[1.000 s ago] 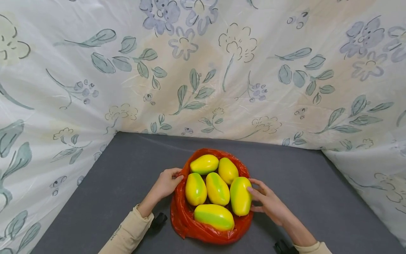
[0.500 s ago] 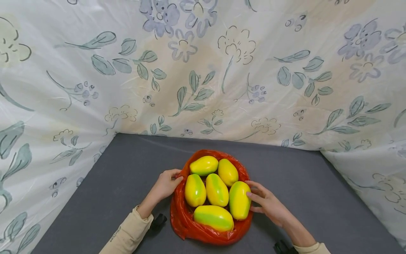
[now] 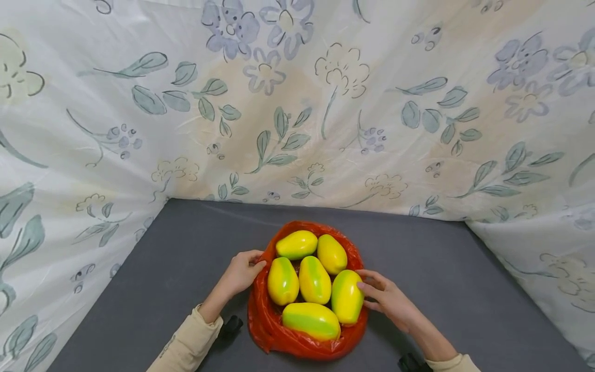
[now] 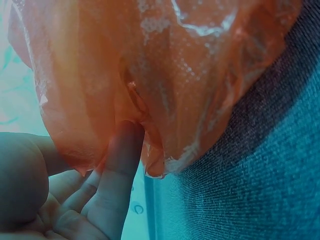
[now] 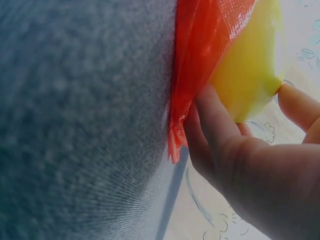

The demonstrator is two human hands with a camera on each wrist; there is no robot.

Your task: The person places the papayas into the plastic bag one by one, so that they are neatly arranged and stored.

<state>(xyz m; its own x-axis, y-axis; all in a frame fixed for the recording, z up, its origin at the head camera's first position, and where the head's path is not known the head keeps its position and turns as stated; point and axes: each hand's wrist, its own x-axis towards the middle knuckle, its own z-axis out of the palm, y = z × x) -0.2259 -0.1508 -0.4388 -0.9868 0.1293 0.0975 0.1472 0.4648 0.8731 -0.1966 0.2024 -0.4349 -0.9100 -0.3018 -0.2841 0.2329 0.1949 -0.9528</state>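
A red plastic bag (image 3: pixel 260 323) stands wide-mouthed on the dark grey surface, with several glossy yellow-green mangoes showing inside. My left hand (image 3: pixel 241 271) pinches the bag's left rim between thumb and fingers; the left wrist view shows the thin plastic (image 4: pixel 165 65) between them. On the other side, my right hand (image 3: pixel 390 299) holds the rightmost mango (image 3: pixel 347 297), thumb on its upper side. In the right wrist view this mango (image 5: pixel 245 75) sits against the bag's wall (image 5: pixel 200 45), and some fingers lie along that wall. The undersides of the mangoes are hidden.
A grey cloth-like surface (image 3: pixel 176 248) extends around the bag. White curtain with a floral print (image 3: pixel 288 103) rises behind and on both sides. Dark wrist-worn devices show under the left wrist (image 3: pixel 231 326) and right wrist (image 3: pixel 411 361).
The rightmost mango has sunk slightly lower and nearer the bag's front, my right hand moving with it. My left hand keeps its hold on the rim. The head view has shifted slightly.
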